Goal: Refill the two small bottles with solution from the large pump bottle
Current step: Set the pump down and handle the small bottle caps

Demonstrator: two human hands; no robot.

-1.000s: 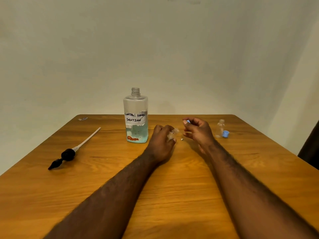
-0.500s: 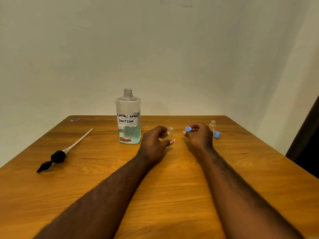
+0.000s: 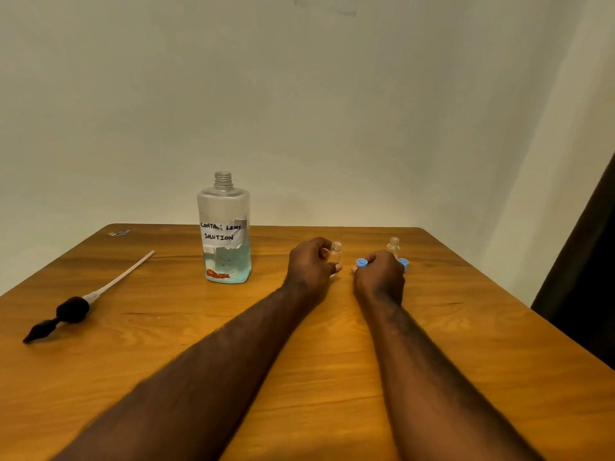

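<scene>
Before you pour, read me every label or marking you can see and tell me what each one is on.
"CONTACT LENS SOLUTION": handwritten on the white label on the large bottle; the end of the first word is smudged.
Red patch low on the large bottle: too blurred to read.
Small bottles, blue caps and pump: no text visible.

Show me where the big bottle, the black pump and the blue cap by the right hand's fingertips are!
big bottle (image 3: 223,227), head view, on its paper label.
black pump (image 3: 71,309), head view, on its round black collar.
blue cap (image 3: 361,262), head view, on its rim.
</scene>
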